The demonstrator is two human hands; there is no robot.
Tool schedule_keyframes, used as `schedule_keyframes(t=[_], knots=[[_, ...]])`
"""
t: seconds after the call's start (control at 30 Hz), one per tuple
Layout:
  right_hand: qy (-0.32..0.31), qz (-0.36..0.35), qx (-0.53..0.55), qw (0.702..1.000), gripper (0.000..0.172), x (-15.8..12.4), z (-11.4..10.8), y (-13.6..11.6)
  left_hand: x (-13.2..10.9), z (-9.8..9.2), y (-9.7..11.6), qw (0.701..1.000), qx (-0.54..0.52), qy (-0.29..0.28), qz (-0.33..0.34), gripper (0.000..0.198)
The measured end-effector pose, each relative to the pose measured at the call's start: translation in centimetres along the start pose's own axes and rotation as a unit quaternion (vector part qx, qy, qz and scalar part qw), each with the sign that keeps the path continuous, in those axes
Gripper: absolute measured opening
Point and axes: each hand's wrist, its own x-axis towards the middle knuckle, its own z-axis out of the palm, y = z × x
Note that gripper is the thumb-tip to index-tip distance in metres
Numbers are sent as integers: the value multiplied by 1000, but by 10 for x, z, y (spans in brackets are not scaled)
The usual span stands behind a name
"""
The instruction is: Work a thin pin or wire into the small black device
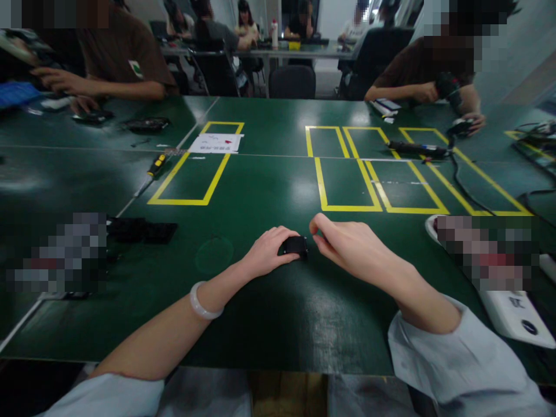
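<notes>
My left hand (274, 248) is closed round a small black rectangular block (296, 247) on the green table, thumb in front and fingers behind. The block's right end sticks out of the grip and shows small pale spots at its corners. Just to the right is my right hand (347, 240), apart from the block. Its fingers are curled, with thumb and forefinger drawn together near the block's end. Whatever they may pinch is too small or hidden to make out. A pale bangle (205, 301) circles my left wrist.
Yellow tape rectangles (351, 207) mark the green table (278, 191). Black parts (143, 229) lie at left, behind them a yellow-black screwdriver (157, 165). A white case (516, 315) stands at right. A black electric screwdriver (417, 149) lies at far right. Two people work across the table.
</notes>
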Motion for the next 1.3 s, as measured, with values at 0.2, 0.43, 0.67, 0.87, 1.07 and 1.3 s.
schedule_keyframes(t=[0.2,0.43,0.67,0.87,1.07,1.3], knots=[[-2,1,-6,1000,14,0,-1,0,0,-1,0,1000,1,0,-2,35],[0,-2,-6,1000,13,0,-1,1,0,0,-1,1000,0,-1,0,35],[1,5,13,1000,16,-1,-2,-2,0,0,-1,1000,1,1,0,34],[-8,14,4,1000,19,0,-4,-3,0,1,0,1000,-1,3,-1,35],[-6,16,4,1000,20,1,-3,-4,0,1,-1,1000,-2,-1,-3,36],[-6,14,-6,1000,19,0,-2,-3,0,0,-1,1000,3,-1,-2,34]])
